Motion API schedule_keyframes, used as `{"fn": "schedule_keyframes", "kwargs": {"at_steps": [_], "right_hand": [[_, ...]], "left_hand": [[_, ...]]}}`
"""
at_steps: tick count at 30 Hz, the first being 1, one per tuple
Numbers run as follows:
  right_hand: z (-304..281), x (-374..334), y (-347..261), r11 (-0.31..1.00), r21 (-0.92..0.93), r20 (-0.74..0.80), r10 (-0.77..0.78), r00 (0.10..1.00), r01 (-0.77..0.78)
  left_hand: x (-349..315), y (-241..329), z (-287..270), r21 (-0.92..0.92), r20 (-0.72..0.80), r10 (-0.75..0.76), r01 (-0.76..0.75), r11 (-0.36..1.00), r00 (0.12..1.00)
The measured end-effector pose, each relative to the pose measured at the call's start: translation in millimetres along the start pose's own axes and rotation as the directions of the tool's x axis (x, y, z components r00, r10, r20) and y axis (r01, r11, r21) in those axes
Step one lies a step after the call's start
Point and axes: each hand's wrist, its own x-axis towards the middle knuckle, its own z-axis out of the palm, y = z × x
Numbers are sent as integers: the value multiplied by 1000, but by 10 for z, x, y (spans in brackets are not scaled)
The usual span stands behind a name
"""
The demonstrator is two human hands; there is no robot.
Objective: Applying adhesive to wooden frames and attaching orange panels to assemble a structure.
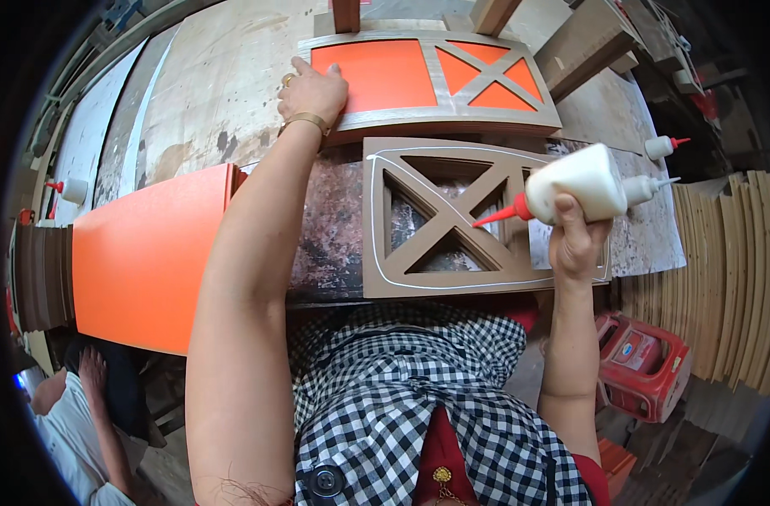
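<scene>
In my right hand (577, 240) is a white glue bottle (577, 184), tipped so its red nozzle (503, 212) points left and down onto the crossing of a brown X-braced frame (440, 221). A thin white glue line runs around much of that frame's border and along one diagonal brace. Several such frames appear stacked beneath it. My left hand (313, 91), fingers apart, rests on the left end of a panel stack (385, 114) farther back. Its top panel has an orange sheet (376, 74) and orange triangles behind another X brace.
Orange boards (149, 253) are stacked at the left. Glue bottles stand at the left (71, 191) and far right (660, 148); a white-nozzled bottle (639, 191) sits behind mine. Wooden boards (730, 278) and a red stool (642, 371) are right. A seated person (85, 430) is lower left.
</scene>
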Motion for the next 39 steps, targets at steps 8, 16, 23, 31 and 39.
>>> {"fn": "schedule_keyframes", "kwargs": {"at_steps": [8,16,23,31,39], "right_hand": [[-717,-233,-293,996,30,110,85,990,-89],[-822,-34,-122,994,91,-3,65,998,-64],[-587,464,126,999,48,-59,12,998,-9],[-338,837,379,996,93,-134,6,991,7],[247,546,240,956,229,19,185,983,-185]], "left_hand": [[-20,28,-21,12,14,6,-6,1000,1000],[28,13,10,44,9,9,-10,999,1000],[50,-32,44,75,1,24,-24,997,1000],[7,18,21,64,-12,7,-6,998,1000],[37,-34,27,49,-39,20,-18,999,999]]}}
